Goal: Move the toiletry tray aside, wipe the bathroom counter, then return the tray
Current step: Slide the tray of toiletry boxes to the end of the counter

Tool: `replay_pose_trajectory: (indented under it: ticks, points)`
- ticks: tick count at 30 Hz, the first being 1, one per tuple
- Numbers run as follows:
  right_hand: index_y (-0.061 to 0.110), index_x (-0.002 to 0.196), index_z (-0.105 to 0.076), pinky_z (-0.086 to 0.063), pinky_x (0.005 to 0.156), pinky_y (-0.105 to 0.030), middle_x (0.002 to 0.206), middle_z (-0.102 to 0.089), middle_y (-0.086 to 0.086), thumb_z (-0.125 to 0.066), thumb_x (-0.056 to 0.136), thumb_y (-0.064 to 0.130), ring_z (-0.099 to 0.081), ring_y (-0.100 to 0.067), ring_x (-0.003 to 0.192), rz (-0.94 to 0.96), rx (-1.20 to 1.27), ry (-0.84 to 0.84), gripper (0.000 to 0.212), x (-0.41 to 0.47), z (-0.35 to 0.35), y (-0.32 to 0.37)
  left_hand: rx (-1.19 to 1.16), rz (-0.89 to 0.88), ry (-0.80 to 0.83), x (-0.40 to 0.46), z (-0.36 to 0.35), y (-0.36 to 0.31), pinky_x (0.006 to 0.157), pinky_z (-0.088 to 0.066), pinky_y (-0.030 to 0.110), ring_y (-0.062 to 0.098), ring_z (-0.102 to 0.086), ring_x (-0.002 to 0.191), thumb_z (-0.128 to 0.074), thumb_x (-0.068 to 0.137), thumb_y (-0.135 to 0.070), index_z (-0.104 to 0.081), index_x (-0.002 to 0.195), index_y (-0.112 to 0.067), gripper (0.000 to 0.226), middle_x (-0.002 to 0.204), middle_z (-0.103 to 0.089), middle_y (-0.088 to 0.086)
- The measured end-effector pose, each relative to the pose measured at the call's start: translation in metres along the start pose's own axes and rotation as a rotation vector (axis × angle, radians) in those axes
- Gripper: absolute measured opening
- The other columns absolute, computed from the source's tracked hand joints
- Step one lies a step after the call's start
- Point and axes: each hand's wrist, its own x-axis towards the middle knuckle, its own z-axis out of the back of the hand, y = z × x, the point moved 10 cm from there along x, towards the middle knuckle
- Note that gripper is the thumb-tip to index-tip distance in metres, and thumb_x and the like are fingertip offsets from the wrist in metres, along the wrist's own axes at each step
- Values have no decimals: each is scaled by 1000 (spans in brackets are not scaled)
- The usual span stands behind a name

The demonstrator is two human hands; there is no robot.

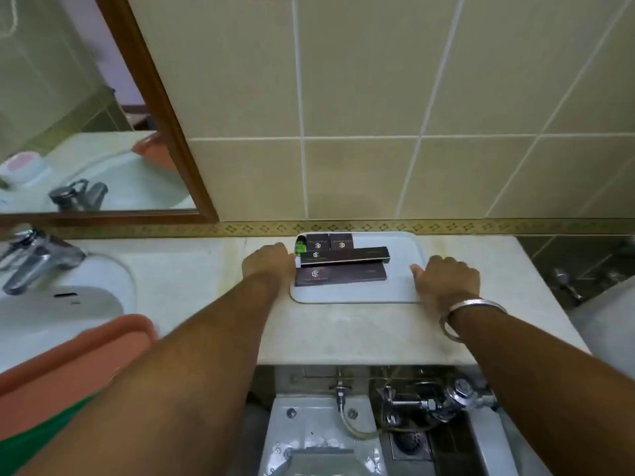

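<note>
Both forearms reach out so the left hand (269, 264) and right hand (446, 281) clasp opposite short edges of the white tray (402, 269) on the counter (206, 273) by the wall; between them, loose dark boxes (340, 274) could slide off if it tips.

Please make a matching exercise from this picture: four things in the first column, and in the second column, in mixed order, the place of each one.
Things:
1. toiletry tray
2. small green bottle
3. faucet
4. silver bangle

Places:
A. above the basin, far left
B. on the right wrist
C. against the tiled wall, between the left hand and the right hand
D. back left corner of the tray

Pairs: 1-C, 2-D, 3-A, 4-B
</note>
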Motion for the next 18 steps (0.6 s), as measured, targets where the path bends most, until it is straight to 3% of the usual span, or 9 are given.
replay_pose_trajectory:
  ticks: [2, 8, 13, 18]
  points:
    - [14, 109, -61, -38, 74, -36, 107, -66, -10, -30, 94, 53, -59, -30, 95, -41, 14, 85, 52, 11, -18, -6, 1, 23, 83, 12, -12, 6, 78, -40, 34, 28, -60, 111, -32, 101, -45, -61, 119, -14, 46, 123, -64, 9]
    - [11, 112, -63, -45, 82, -36, 112, -67, -11, -31, 97, 47, -61, -30, 98, -38, 114, 130, 51, 45, -49, -11, 72, -34, 209, 38, -39, 1, 76, -41, 33, 27, -61, 106, -37, 97, -48, -64, 112, -16, 45, 117, -66, 7]
    - [13, 114, -62, -43, 86, -36, 119, -65, -7, -31, 97, 33, -59, -28, 107, -14, 31, 191, 41, 54, -51, -11, 58, -74, 246, 46, -46, -5, 75, -42, 32, 26, -60, 95, -43, 92, -36, -60, 92, -19, 25, 102, -65, 5]
    - [10, 105, -67, -45, 80, -32, 112, -67, -10, -33, 95, 23, -61, -27, 99, -9, 117, 162, 37, 32, -36, -27, -41, -138, 251, 45, -21, -16, 66, -39, 31, 27, -57, 82, -47, 91, -29, -55, 69, -13, 28, 81, -59, 6]
